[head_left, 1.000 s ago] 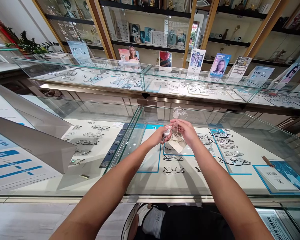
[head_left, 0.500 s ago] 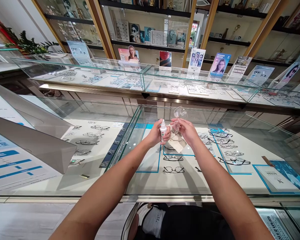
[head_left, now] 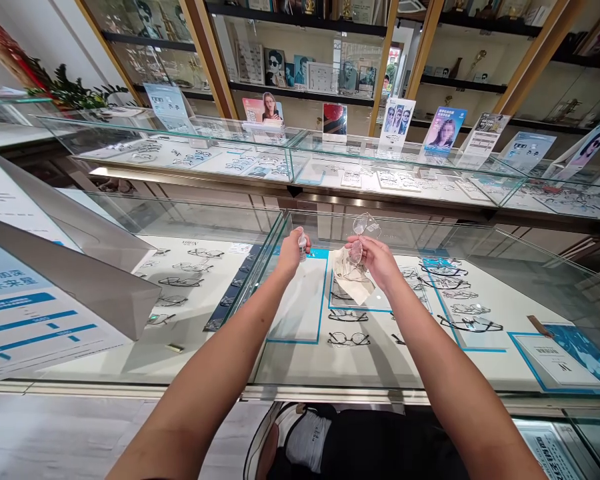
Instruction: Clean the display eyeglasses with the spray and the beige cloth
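My left hand [head_left: 291, 250] is closed around a small white spray bottle [head_left: 303, 249], held upright over the glass counter near its dividing edge. Pinched between the fingers of my right hand [head_left: 379, 259] is a pair of thin-framed eyeglasses [head_left: 356, 253], turned so one lens sits above the other. A small pale tag [head_left: 374, 227] shows by the upper lens. Just below the glasses is a beige cloth [head_left: 359, 288]; whether it rests on the glass top or hangs from the hand, I cannot tell.
Under the glass counter top [head_left: 330, 385] lie several rows of eyeglasses [head_left: 349, 339]. Folded card signs [head_left: 80, 293] stand at the left. A second glass case [head_left: 295, 150] with upright posters crosses behind, before tall shelves. A brochure [head_left: 555, 357] lies at the right.
My left hand has moved left with the spray bottle, away from the eyeglasses. My right hand stays almost in place with the glasses. The whole view has shifted slightly.
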Action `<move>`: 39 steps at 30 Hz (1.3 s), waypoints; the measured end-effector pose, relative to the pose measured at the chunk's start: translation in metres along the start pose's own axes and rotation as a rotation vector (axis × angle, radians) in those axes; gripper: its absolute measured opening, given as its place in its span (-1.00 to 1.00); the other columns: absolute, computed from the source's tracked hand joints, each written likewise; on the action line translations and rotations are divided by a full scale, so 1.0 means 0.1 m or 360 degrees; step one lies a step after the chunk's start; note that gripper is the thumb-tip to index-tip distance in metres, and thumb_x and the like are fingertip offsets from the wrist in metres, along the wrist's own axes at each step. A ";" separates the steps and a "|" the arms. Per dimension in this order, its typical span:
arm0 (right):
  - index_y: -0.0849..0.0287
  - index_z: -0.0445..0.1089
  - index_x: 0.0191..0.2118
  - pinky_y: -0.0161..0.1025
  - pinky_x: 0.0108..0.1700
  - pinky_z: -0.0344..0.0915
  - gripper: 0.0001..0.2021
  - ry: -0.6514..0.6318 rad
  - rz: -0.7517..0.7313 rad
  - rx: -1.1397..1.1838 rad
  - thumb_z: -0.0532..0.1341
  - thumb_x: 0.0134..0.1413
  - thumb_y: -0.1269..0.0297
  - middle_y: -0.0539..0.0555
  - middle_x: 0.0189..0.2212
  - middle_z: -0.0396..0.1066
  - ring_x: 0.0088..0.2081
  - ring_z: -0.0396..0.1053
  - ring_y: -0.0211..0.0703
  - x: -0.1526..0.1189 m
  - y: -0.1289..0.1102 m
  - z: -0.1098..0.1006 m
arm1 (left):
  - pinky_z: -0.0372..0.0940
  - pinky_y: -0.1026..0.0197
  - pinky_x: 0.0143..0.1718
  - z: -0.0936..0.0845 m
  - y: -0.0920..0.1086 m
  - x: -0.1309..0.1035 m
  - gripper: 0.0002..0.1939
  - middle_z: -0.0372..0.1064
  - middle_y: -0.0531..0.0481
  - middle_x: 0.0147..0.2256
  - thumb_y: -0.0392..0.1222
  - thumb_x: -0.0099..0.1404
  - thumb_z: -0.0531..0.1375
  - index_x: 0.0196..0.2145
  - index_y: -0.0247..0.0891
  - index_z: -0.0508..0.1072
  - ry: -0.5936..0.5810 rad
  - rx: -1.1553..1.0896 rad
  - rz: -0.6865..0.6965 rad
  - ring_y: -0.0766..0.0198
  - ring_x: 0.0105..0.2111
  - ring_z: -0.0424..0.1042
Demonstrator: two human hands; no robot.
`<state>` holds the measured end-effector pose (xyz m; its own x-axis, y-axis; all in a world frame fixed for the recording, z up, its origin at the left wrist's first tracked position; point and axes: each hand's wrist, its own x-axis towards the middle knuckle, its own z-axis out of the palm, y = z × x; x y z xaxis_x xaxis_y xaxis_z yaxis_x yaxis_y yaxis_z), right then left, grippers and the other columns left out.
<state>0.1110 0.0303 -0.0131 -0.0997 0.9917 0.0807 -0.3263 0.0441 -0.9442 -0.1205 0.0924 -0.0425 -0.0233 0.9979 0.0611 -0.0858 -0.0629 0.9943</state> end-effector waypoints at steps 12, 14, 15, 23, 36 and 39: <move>0.11 0.68 -0.18 -0.20 -0.14 0.39 -0.67 -0.0019 -0.0039 0.0064 0.40 0.06 -0.03 0.12 -0.21 0.65 -0.23 0.49 -0.14 -0.01 -0.08 -0.01 | 0.07 0.21 -0.51 -0.07 -0.10 0.08 -0.56 0.31 -0.01 -0.49 0.13 0.38 0.02 -0.51 -0.20 0.36 0.0211 0.0099 0.0079 0.29 -0.54 0.22; 0.10 0.68 -0.18 -0.19 -0.14 0.40 -0.66 -0.0013 -0.0044 0.0056 0.40 0.06 -0.04 0.12 -0.21 0.65 -0.23 0.49 -0.13 -0.01 -0.07 -0.01 | 0.08 0.21 -0.51 -0.07 -0.09 0.08 -0.58 0.32 -0.02 -0.49 0.11 0.36 0.03 -0.50 -0.21 0.37 0.0213 0.0035 0.0088 0.29 -0.53 0.23; 0.10 0.68 -0.18 -0.19 -0.15 0.40 -0.66 -0.0014 -0.0049 0.0058 0.40 0.06 -0.04 0.12 -0.21 0.65 -0.24 0.49 -0.13 -0.01 -0.07 -0.01 | 0.09 0.21 -0.50 -0.06 -0.09 0.08 -0.59 0.33 -0.03 -0.48 0.11 0.36 0.04 -0.50 -0.21 0.37 0.0210 0.0004 0.0091 0.29 -0.52 0.24; 0.10 0.67 -0.17 -0.20 -0.14 0.40 -0.67 -0.0018 -0.0057 0.0033 0.39 0.08 -0.03 0.13 -0.21 0.65 -0.22 0.51 -0.13 0.00 -0.06 -0.04 | 0.31 0.19 -0.31 -0.07 -0.10 0.12 -0.51 0.50 -0.12 -0.37 0.22 0.34 0.10 -0.32 -0.29 0.53 0.0230 -0.0092 0.0160 0.20 -0.37 0.47; 0.11 0.67 -0.18 -0.18 -0.14 0.41 -0.66 0.0027 -0.0102 0.0027 0.40 0.07 -0.04 0.13 -0.20 0.65 -0.23 0.50 -0.12 0.01 -0.11 -0.08 | 0.02 -0.11 0.43 -0.02 0.19 -0.20 -0.23 0.22 -0.27 0.38 0.33 0.36 0.11 0.31 -0.27 0.38 0.0753 0.0701 0.1203 -0.16 0.42 0.15; 0.10 0.66 -0.19 -0.17 -0.14 0.41 -0.67 0.0069 -0.0153 0.0038 0.40 0.06 -0.03 0.12 -0.22 0.64 -0.21 0.50 -0.10 0.02 -0.15 -0.12 | -0.10 -0.23 0.46 0.17 0.27 -0.43 -0.12 0.05 -0.26 0.47 0.32 0.29 0.21 0.41 -0.22 0.26 0.0514 0.1036 0.1419 -0.24 0.48 -0.01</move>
<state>0.1266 0.0331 -0.0028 -0.0259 0.9874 0.1563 -0.3550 0.1371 -0.9247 -0.1044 0.0485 -0.0165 -0.0793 0.5461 0.8340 0.6183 -0.6293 0.4709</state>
